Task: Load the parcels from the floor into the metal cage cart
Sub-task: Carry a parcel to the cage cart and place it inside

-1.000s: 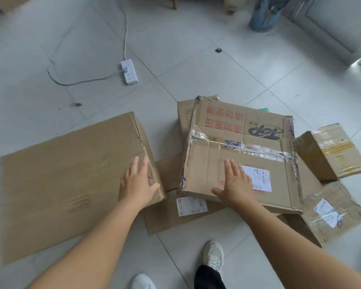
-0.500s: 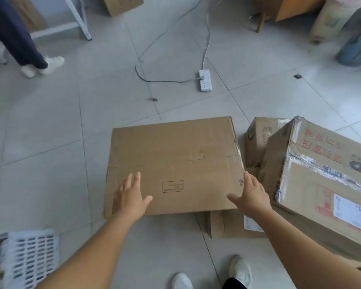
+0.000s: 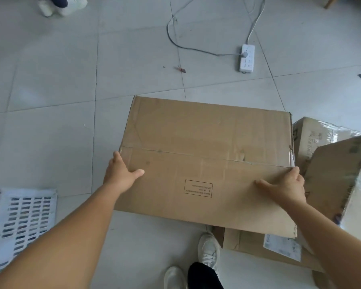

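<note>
In the head view, a large flat cardboard box is being gripped at its two side edges, its broad plain face turned upward and a small printed rectangle showing near its near edge. The left hand is being clamped on the left edge, thumb lying across the top face and fingers wrapped out of sight round the side. The right hand is being clamped on the right edge in the same manner, thumb on top, fingers curled over the corner. Whether the box is being held off the tiled floor cannot be told. Its near right corner is being overlapped onto a flat labelled parcel lying on the floor. A taped parcel is being shown just beyond the right edge, and a tilted brown carton beside it. A white slotted panel is being shown at the lower left. A white power strip with its cable is being seen on the tiles well beyond the box. The person's white shoes are being seen below it.
</note>
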Tool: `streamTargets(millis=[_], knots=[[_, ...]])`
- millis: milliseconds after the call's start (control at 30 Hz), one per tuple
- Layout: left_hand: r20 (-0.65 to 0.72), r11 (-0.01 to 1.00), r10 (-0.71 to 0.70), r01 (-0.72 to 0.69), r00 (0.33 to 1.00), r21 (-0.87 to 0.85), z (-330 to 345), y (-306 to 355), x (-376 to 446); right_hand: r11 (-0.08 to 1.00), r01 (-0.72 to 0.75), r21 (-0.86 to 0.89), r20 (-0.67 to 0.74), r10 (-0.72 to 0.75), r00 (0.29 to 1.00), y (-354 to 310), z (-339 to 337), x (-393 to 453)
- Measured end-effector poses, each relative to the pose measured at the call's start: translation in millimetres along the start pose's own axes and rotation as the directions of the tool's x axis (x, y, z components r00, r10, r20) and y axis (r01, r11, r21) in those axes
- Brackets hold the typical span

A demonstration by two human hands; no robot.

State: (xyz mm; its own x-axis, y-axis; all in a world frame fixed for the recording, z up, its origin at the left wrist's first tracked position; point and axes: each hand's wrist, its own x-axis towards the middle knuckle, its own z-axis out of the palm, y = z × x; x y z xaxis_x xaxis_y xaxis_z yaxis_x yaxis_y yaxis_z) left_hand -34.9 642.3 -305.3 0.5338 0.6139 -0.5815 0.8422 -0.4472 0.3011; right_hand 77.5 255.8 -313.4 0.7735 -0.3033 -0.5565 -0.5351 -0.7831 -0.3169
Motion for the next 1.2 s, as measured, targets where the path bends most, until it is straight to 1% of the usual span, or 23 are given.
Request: streamTargets(millis=[133, 300, 500, 667, 800, 933, 1100, 1200], knots=[[0.013, 0.996, -0.02, 0.021, 1.0, -0.082, 1.0, -4.1, 16.0, 0.995, -0.048, 0.086, 0.041, 0.045, 0.998, 2.2, 0.8, 6.8], [-0.018, 0.986, -0.006, 0.003, 1.0, -0.166, 3.7, -7.4, 16.6, 0.989, -0.046, 0.141, 0.067, 0.037, 0.997, 3.9, -5.4, 9.2], [-0.051, 0.98, -0.015, 0.004, 0.999, -0.198, -14.4, -5.9, -12.3, 0.982, -0.011, 0.19, 0.089, -0.006, 0.996, -3.1, -32.0, -8.8], [-0.057, 0.974, 0.008, -0.02, 0.998, -0.225, -53.0, 7.5, -47.5, 0.969, 0.026, 0.246, 0.059, -0.042, 0.997, -15.3, -70.8, -41.0], [-0.081, 0.964, 0.069, -0.088, 0.994, -0.25, -94.3, 21.9, -74.3, 0.954, 0.058, 0.294, 0.007, -0.063, 0.998, -22.2, -101.7, -74.9], [-0.114, 0.942, 0.16, -0.186, 0.981, -0.279, -138.0, 34.7, -102.0, 0.931, 0.078, 0.356, -0.062, -0.06, 0.996, -26.4, -130.7, -117.4], [-0.145, 0.902, 0.277, -0.309, 0.95, -0.302, -184.5, 45.8, -137.4, 0.903, 0.139, 0.407, -0.157, -0.081, 0.984, -23.2, -168.8, -171.8], [-0.157, 0.872, 0.351, -0.383, 0.923, -0.304, -206.6, 58.6, -161.8, 0.883, 0.158, 0.442, -0.223, -0.062, 0.973, -16.6, -196.0, -205.3]])
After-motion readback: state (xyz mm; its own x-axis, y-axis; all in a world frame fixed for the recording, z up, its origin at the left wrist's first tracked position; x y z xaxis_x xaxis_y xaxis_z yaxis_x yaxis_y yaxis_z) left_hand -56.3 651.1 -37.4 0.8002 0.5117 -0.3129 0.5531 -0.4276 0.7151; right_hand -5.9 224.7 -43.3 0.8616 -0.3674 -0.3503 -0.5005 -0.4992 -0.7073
